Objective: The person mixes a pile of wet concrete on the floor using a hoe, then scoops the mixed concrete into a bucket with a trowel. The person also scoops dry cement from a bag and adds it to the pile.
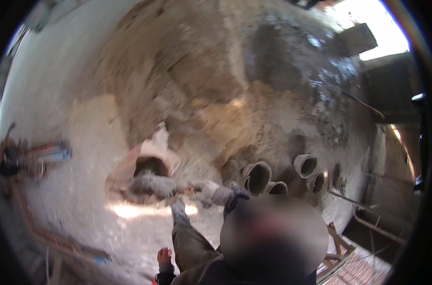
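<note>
My right hand (192, 188) reaches out to the left and appears shut on the near end of a shovel-like tool (157, 184), blurred and coated or loaded with grey material. The tool's far end lies over the mouth of a torn, pinkish-brown paper sack (117, 178), which stands open on the floor with a dark hollow inside. My left hand (164, 255) hangs low at the bottom left, near my trouser leg, its fingers bent and a little apart, with nothing seen in it. A dusty shoe (179, 210) is just below the tool. A blurred oval hides part of my body.
Several buckets (258, 178) stand right of the sack. Beyond spreads a mound of sand and rubble (219, 117), with a dark wet patch (276, 57). Tools and bars (46, 153) lie at left, long pipes (55, 242) at lower left. A wooden frame (337, 249) is at lower right.
</note>
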A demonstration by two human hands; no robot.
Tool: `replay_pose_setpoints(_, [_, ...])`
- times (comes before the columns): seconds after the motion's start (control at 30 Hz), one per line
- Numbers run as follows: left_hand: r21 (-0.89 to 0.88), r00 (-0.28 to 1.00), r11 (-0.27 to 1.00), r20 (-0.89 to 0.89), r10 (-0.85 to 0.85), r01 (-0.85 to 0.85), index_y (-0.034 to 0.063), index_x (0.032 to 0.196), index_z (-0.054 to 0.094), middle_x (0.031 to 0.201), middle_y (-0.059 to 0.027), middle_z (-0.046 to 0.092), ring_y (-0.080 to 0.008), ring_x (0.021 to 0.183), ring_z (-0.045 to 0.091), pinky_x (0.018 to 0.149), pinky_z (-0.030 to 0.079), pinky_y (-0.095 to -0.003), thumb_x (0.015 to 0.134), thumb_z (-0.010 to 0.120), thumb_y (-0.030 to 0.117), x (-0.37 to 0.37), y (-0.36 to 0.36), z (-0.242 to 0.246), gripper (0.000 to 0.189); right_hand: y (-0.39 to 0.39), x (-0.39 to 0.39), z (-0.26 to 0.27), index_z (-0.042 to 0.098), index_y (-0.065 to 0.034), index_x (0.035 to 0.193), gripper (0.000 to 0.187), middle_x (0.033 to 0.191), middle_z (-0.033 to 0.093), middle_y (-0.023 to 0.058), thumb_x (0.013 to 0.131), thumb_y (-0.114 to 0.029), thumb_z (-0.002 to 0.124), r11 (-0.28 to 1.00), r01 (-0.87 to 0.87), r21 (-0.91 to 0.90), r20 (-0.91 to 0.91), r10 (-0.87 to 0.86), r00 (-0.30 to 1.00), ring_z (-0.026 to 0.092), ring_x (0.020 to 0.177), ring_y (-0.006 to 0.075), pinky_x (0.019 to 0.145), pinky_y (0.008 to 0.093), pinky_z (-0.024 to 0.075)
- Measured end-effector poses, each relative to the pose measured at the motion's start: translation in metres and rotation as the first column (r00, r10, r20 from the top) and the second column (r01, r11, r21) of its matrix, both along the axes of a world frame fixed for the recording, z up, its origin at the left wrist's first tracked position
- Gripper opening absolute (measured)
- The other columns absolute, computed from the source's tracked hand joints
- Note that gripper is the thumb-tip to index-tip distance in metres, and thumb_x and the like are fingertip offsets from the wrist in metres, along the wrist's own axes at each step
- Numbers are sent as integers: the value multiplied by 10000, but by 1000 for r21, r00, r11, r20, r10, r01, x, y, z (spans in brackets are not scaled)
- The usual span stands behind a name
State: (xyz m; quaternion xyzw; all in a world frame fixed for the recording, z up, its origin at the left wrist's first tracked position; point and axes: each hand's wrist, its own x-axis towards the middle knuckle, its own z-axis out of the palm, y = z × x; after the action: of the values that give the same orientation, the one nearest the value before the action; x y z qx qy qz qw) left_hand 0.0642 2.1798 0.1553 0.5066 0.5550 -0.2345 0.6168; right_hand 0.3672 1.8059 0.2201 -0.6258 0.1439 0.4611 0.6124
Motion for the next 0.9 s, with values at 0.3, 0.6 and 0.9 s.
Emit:
replay_pose_setpoints(0.3, [-336,979,920,39,-199,201,134,852,538,674,-54,462,-174,551,434,427,363,-285,837,415,366,98,21,-82,263,-228,-1,57,584,-47,1087,327,866,636,75,844,-262,625,870,276,-408,555,-3,832,593,744,148,631,253,479])
replay_pose_setpoints(0.6, [-28,956,956,10,-293,293,55,991,527,666,-102,543,-143,500,461,421,365,-242,789,570,193,143,-49,-44,249,-300,96,61,528,-91,1028,179,821,531,19,939,-222,445,522,784,336,383,-836,393,504,635,90,585,209,469])
replay_pose_setpoints(0.9, [-32,987,987,-45,-157,156,55,934,539,595,-67,471,-166,452,425,353,319,-267,802,559,165,117,-15,-54,173,-70,23,56,517,-20,1113,293,1068,572,145,874,-189,537,888,425,176,55,-440,896,586,894,226,769,313,502])
